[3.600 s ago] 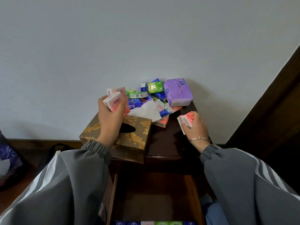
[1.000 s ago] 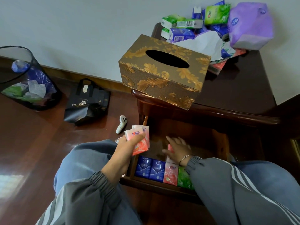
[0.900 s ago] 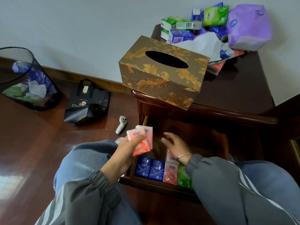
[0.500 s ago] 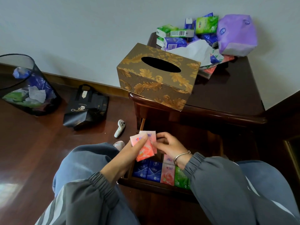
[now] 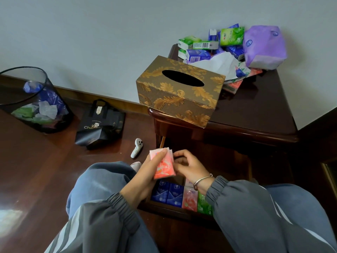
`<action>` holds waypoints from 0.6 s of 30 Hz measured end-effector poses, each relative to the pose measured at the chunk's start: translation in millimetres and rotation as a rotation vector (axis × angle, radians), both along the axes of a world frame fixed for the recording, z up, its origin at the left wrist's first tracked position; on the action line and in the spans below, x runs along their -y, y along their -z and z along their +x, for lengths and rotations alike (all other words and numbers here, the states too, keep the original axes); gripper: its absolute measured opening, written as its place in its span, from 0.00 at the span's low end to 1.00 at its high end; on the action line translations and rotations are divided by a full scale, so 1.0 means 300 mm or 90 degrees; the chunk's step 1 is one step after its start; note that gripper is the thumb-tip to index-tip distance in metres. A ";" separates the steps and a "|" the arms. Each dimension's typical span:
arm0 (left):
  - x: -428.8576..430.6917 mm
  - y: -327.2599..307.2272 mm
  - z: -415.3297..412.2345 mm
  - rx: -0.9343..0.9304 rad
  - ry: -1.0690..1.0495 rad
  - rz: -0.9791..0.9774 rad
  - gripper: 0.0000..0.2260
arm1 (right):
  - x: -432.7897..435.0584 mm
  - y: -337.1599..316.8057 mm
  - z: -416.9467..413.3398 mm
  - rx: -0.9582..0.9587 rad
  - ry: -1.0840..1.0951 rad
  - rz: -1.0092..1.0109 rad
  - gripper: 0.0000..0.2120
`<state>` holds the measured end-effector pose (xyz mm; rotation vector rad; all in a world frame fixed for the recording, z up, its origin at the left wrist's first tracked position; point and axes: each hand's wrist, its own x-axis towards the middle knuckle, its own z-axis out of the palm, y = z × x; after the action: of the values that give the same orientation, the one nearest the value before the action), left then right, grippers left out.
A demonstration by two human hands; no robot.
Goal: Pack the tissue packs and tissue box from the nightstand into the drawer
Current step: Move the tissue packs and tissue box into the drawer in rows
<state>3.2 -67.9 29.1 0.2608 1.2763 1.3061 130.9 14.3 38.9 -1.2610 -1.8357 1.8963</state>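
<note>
My left hand (image 5: pixel 144 177) grips a small stack of pink tissue packs (image 5: pixel 164 166) above the open drawer (image 5: pixel 164 207). My right hand (image 5: pixel 189 167) pinches the stack's right edge with curled fingers. Blue, pink and green packs (image 5: pixel 175 195) stand in a row at the drawer's front. On the dark nightstand (image 5: pixel 255 106) sits a gold-patterned tissue box (image 5: pixel 178 92), overhanging the front left corner. Behind it lies a heap of green and blue tissue packs (image 5: pixel 204 46), a loose white tissue (image 5: pixel 220 63) and a large purple tissue pack (image 5: pixel 264 46).
A black mesh waste bin (image 5: pixel 31 101) with scraps stands on the wooden floor at left. A black paper bag (image 5: pixel 100 125) and a small white controller-like object (image 5: pixel 137 147) lie between it and the nightstand. My knees flank the drawer.
My right hand set its pink pack into the drawer row, then rose to meet the stack in my left hand. The view has tilted up slightly.
</note>
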 end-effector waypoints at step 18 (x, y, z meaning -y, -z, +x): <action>0.016 0.044 -0.031 -0.414 0.077 -0.276 0.21 | -0.111 0.163 0.020 0.095 0.149 -0.232 0.21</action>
<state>-6.1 -72.6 15.8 0.4669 2.0178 0.8275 136.9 47.6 -9.9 -1.6889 -1.3630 2.1123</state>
